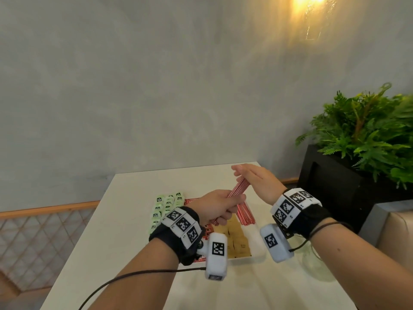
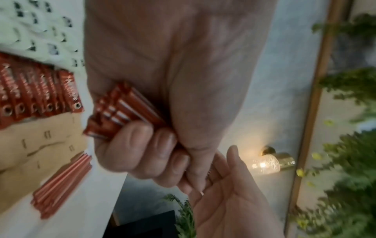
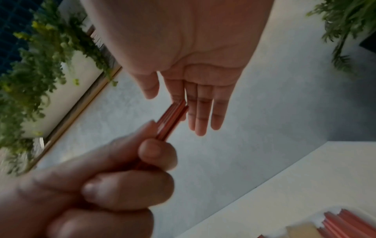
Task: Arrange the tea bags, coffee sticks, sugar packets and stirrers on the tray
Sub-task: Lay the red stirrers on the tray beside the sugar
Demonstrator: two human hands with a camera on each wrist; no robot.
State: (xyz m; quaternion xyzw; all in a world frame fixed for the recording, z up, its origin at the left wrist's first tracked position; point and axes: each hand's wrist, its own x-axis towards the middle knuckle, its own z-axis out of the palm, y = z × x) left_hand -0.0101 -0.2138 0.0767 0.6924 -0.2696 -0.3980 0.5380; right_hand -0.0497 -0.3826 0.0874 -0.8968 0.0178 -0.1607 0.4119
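Red stirrer bundle clenched in our left hand, fingers curled tight round it. Our right hand flat, fingers straight, touching bundle's far end. Below grip: tray with more stirrers, sugar packets, tea bags.

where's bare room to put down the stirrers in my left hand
Bare table lies left of the green tea bags, and nearer you below the tray. The tray is crowded: tea bags, red coffee sticks, brown sugar packets, laid stirrers.
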